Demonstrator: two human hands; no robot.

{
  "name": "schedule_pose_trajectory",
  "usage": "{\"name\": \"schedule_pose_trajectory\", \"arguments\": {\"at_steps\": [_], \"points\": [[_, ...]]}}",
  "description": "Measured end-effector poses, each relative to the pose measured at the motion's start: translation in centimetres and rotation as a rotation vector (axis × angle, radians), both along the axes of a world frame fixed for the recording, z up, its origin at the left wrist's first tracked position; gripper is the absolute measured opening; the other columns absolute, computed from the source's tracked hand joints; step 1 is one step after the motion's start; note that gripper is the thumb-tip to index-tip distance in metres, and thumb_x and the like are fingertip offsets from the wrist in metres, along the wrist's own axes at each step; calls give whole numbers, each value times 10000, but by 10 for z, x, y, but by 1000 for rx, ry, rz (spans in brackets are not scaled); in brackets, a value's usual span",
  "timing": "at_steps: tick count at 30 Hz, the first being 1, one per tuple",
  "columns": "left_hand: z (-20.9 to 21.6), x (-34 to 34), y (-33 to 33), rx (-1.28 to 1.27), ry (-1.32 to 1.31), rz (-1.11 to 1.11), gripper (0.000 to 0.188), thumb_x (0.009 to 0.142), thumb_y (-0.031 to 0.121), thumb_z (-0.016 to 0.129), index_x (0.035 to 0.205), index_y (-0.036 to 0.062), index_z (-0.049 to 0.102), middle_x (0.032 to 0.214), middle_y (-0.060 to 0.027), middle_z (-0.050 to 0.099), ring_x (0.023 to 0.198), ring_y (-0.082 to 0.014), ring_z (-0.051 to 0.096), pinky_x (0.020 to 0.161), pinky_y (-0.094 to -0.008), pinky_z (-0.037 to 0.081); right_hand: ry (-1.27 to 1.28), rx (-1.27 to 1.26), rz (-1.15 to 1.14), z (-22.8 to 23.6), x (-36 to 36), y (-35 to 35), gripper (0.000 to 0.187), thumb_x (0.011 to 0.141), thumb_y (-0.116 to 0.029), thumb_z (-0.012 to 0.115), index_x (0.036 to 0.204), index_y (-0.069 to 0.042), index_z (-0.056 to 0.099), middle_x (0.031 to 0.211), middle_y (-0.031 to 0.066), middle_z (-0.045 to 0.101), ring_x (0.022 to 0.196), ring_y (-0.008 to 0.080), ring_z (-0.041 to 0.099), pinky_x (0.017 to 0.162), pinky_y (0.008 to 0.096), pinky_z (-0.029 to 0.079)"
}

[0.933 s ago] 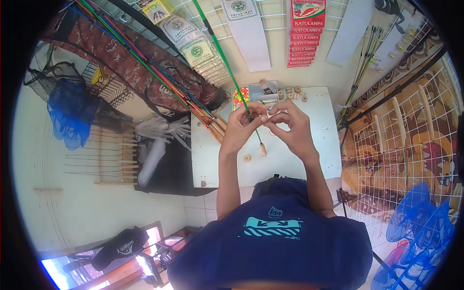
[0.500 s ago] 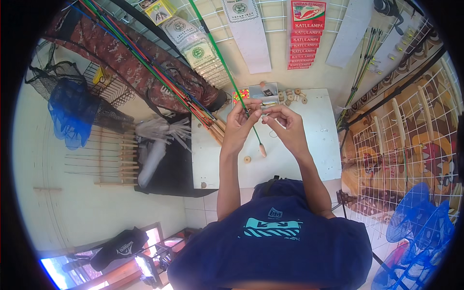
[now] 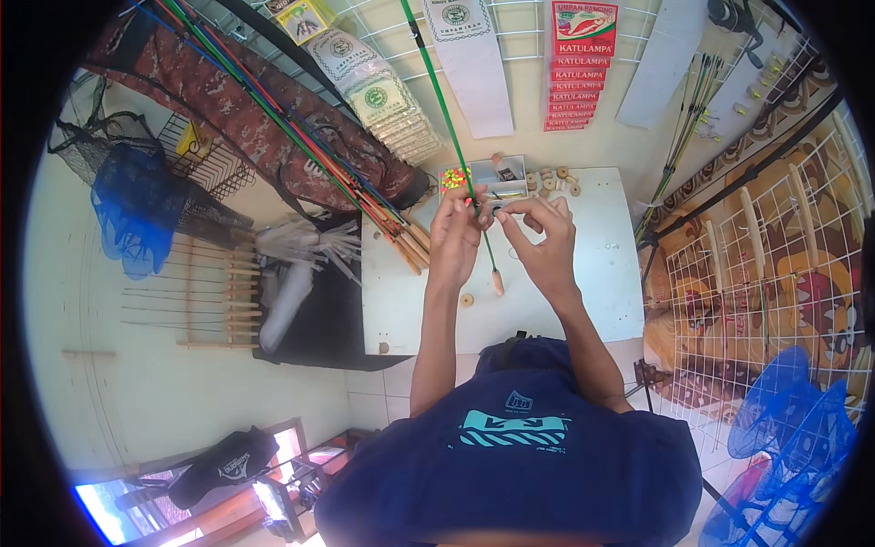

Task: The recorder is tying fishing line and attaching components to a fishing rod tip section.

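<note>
A thin green fishing rod (image 3: 444, 100) slants over the table, its short light-brown handle (image 3: 498, 283) pointing toward me. My left hand (image 3: 456, 232) is closed around the rod above the handle, fingers curled at a dark spot on the shaft. Just beside it, my right hand (image 3: 545, 239) pinches thumb and forefinger together near the rod. Whatever lies between those fingertips is too small to make out. A thin loop of line appears to hang below the right fingers. On the table near the left wrist lies a small round wooden spool (image 3: 468, 299).
Beyond my hands stands a grey compartment tray (image 3: 512, 170) with bright beads, and several spools (image 3: 553, 180) lie beside it. More rods (image 3: 401, 232) lean at the white table's (image 3: 592, 273) left. Packets (image 3: 578, 64) hang on the wall grid; blue nets (image 3: 775, 438) hang at right.
The rod's far end has swung to the right, and its handle has shifted slightly. My left hand has turned on the shaft; my right fingers have changed their pinch beside it.
</note>
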State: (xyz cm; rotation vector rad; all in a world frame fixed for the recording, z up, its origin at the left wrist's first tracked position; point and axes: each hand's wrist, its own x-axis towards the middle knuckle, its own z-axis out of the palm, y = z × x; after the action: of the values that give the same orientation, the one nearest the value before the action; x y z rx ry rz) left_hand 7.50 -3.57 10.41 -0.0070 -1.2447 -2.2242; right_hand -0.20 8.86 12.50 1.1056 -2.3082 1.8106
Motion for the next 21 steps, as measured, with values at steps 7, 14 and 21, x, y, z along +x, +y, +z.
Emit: {"name": "schedule_pose_trajectory", "arguments": {"at_steps": [7, 14, 21], "points": [[1, -3, 4, 0, -73, 59, 355, 1026, 292, 414, 1207, 3, 511, 973, -38, 490, 799, -118, 445, 766, -283, 386, 65, 3, -23, 0, 4, -3, 72, 799, -175, 699, 832, -117, 671, 743, -2, 597, 716, 165, 433, 729, 334, 306], [-2, -3, 3, -4, -70, 50, 354, 1026, 305, 405, 1210, 19, 505, 1120, -69, 540, 860, -110, 496, 796, -291, 417, 60, -32, -14, -2, 6, -6, 57, 798, -178, 697, 831, -133, 681, 668, -17, 515, 687, 154, 386, 704, 328, 282], [-7, -4, 2, -15, -72, 47, 356, 1027, 309, 397, 1232, 29, 478, 1220, -90, 535, 921, -119, 524, 819, -303, 431, 23, -79, -30, -4, 7, -7, 57, 799, -181, 703, 830, -134, 690, 665, -22, 509, 687, 146, 381, 703, 323, 283]]}}
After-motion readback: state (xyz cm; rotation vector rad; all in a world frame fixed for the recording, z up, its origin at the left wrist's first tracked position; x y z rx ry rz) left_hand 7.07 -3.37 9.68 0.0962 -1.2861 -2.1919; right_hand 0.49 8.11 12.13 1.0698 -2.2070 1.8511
